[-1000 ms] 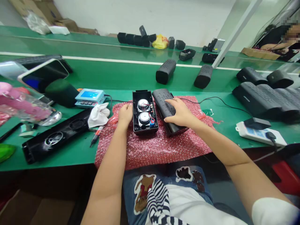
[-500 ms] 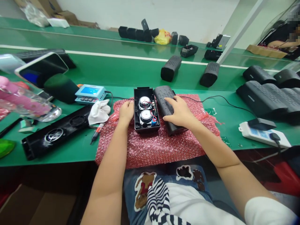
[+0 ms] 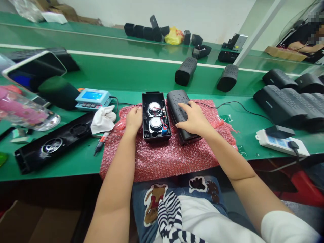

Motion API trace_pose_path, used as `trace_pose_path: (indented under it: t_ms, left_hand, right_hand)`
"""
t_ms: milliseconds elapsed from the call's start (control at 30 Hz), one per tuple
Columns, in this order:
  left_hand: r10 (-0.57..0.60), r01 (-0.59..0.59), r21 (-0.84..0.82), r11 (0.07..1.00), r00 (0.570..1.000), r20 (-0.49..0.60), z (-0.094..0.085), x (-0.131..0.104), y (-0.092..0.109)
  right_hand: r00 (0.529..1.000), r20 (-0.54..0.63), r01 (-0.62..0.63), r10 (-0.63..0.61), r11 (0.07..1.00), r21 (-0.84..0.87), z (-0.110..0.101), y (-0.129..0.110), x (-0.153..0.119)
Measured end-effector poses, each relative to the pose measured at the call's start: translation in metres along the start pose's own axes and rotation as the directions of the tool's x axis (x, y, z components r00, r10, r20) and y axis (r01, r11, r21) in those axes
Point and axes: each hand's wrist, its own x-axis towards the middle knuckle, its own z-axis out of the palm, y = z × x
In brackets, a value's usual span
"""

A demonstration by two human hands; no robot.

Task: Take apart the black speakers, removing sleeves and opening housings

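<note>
An open black speaker housing [image 3: 156, 133] lies on pink bubble wrap [image 3: 152, 165], showing two round drivers and thin red wires. My left hand [image 3: 134, 118] is closed, with curled fingers against the housing's left side; its fingertips are partly hidden. Just right of the housing lies a closed black speaker [image 3: 177, 104] with a patterned top. Across this speaker lies my right hand [image 3: 193, 119], its thumb and fingers gripping the body. A narrow gap separates the two black units.
To the left are a blue tester [image 3: 92, 99], a white cloth [image 3: 103, 119], a marker pen [image 3: 101, 143], a long black panel [image 3: 54, 143] and a pink bottle [image 3: 25, 108]. Several speakers [image 3: 280, 104] and a power strip [image 3: 280, 143] stand at right. Another person's arm [image 3: 303, 47] shows far right.
My view has shifted slightly, so most things sit a little further left. The gap between the housing and the closed speaker looks slightly wider. Both hands keep their places on them.
</note>
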Motion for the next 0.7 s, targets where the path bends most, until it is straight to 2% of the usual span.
trace_pose_path:
  t_ms: [700]
  left_hand:
    - [-0.004,0.004,-0.001,1.000,1.000,0.018,-0.0006,-0.0001,0.0004]
  right_hand:
    - [0.999,0.029,-0.012,0.012,1.000,0.006,0.0006,0.0004,-0.0031]
